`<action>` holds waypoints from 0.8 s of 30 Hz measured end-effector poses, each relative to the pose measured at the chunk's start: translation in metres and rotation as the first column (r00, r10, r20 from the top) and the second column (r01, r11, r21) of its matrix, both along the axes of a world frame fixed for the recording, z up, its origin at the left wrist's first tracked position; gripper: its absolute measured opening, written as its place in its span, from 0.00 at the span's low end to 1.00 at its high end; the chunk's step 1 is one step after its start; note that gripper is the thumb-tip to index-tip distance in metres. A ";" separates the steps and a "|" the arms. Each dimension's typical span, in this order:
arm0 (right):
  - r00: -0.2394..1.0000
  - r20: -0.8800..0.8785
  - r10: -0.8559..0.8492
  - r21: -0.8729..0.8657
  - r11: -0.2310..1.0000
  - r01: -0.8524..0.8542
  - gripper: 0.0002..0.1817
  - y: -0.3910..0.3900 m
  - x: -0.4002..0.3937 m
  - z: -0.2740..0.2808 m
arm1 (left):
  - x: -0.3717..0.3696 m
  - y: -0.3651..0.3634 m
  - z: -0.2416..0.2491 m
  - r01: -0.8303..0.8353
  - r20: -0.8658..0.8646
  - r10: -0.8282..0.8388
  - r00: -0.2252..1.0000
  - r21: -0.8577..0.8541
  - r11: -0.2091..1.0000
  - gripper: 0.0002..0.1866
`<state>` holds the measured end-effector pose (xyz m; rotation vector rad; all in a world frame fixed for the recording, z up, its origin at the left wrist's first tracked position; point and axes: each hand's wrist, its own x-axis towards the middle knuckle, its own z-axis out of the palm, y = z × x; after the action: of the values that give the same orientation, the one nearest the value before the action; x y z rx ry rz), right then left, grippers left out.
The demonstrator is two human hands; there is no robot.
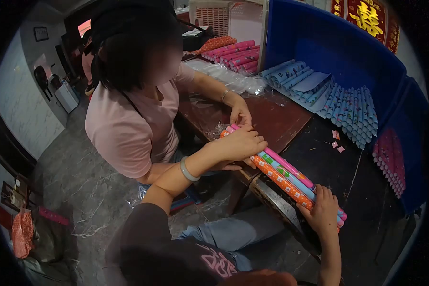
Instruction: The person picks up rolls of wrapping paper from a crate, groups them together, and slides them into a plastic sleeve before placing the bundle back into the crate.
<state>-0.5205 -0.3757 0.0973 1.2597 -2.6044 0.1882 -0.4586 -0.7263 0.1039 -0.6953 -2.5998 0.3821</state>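
A bundle of patterned paper rolls (286, 177), orange, light blue and pink, lies slantwise over the edge of the dark table. My left hand (243, 144) is wrapped over its far end, fingers curled on top. Around the near end, my right hand (321, 209) grips the rolls with its fingers over them and the thumb on the near side. A co-worker's hand (240, 113) is close beside my left hand at the far end, by some clear plastic. The co-worker's other hand is partly hidden under my left forearm.
Stacked light blue rolls (350, 112) stand before a blue bin (338, 43); pink rolls (390, 159) lie at the right. Small pink packets (336, 135) dot the black tabletop. A co-worker in a pink shirt (128, 126) sits left, near clear plastic bags (229, 78).
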 end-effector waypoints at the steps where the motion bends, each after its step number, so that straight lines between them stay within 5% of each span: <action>1: 1.000 0.006 -0.004 0.002 1.000 0.004 0.41 -0.001 0.000 0.000 | -0.001 -0.001 -0.003 0.001 0.003 -0.002 1.000 0.023 1.000 0.29; 22: 0.998 0.001 -0.058 -0.099 0.993 0.057 0.40 0.014 0.005 0.008 | -0.010 0.011 0.043 0.172 -0.084 -0.167 0.982 0.051 0.984 0.30; 24: 0.998 0.008 -0.061 -0.108 0.992 0.061 0.40 0.021 0.004 0.009 | -0.004 0.018 0.050 0.112 0.060 -0.118 0.991 0.096 0.989 0.34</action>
<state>-0.5161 -0.3543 0.1064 1.1434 -2.5944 0.3162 -0.4631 -0.7079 0.1538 -0.8340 -2.6048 0.2060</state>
